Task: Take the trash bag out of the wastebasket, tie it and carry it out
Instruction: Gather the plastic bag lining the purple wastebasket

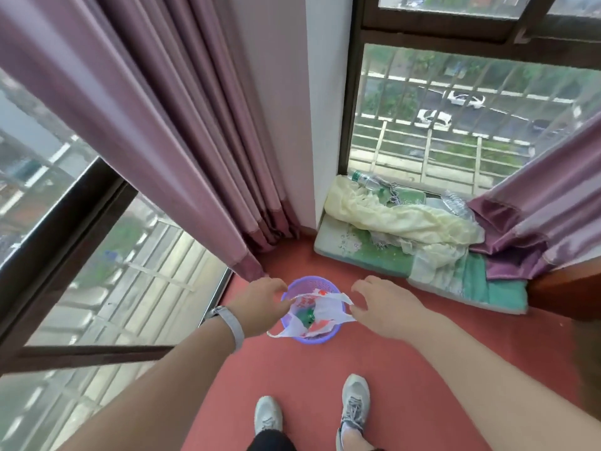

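Note:
A small purple mesh wastebasket point(304, 283) stands on the red floor in the corner. Inside it sits a white trash bag with red print point(327, 309), with green and red rubbish showing through its mouth. My left hand point(260, 302) pinches the bag's rim at the basket's left side. My right hand point(382, 307) pinches the right handle loop of the bag and stretches it to the right. Another handle of the bag hangs over the basket's near edge.
Purple curtains point(182, 131) hang down to the floor just left of the basket. A green mat point(383, 258) with cream cloth and plastic bottles point(366, 180) lies by the window at right. My two shoes point(354, 405) stand on the red floor point(422, 369).

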`<action>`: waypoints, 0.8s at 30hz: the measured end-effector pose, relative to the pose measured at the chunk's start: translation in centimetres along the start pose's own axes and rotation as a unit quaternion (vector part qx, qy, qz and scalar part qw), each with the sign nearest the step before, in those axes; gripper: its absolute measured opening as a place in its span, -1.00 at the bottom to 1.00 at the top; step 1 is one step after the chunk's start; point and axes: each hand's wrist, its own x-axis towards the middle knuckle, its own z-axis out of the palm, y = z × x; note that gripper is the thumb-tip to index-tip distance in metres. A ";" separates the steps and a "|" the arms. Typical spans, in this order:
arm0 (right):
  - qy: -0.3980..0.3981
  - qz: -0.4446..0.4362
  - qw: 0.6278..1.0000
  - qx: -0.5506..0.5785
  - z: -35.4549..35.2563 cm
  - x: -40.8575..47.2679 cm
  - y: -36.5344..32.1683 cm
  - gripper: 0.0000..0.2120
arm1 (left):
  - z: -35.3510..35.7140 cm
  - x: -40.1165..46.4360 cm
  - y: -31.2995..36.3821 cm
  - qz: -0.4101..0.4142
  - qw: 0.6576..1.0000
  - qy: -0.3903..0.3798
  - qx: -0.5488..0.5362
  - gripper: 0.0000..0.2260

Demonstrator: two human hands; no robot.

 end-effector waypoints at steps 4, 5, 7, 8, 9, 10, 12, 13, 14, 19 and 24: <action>-0.048 0.029 0.997 0.058 2.8 4.2 2.6 -0.65 | 2.8 4.1 -2.6 -0.120 0.985 -0.041 -0.117 -0.82; -0.060 0.036 0.995 0.074 3.6 5.2 3.2 -0.67 | 3.6 5.3 -3.6 -0.142 0.979 -0.038 -0.138 -0.83; -0.074 0.054 0.991 0.102 5.7 7.5 4.4 -0.71 | 5.5 7.8 -5.5 -0.185 0.967 -0.041 -0.171 -0.83; -0.078 0.062 0.989 0.110 7.0 8.7 5.1 -0.72 | 6.6 9.1 -6.6 -0.201 0.961 -0.047 -0.184 -0.84; -0.081 0.070 0.987 0.117 8.4 9.9 5.7 -0.73 | 8.1 10.5 -7.7 -0.212 0.957 -0.053 -0.191 -0.85; -0.086 0.080 0.985 0.125 9.8 11.1 6.3 -0.74 | 9.7 11.9 -8.7 -0.216 0.956 -0.060 -0.190 -0.85; -0.084 0.094 0.982 0.138 13.2 13.7 7.7 -0.74 | 12.7 14.7 -10.7 -0.225 0.954 -0.064 -0.185 -0.85; -0.087 0.097 0.981 0.141 14.9 15.0 8.4 -0.73 | 14.3 16.1 -11.6 -0.230 0.952 -0.065 -0.193 -0.86; -0.089 0.103 0.980 0.143 16.6 16.1 9.1 -0.72 | 16.2 17.4 -12.6 -0.235 0.949 -0.069 -0.200 -0.86; -0.062 0.115 0.984 0.121 25.5 21.2 12.5 -0.65 | 25.9 22.7 -16.7 -0.237 0.946 -0.101 -0.197 -0.82; -0.062 0.125 0.989 0.043 32.2 24.8 15.6 -0.58 | 33.2 26.5 -20.8 -0.236 0.953 -0.096 -0.162 -0.83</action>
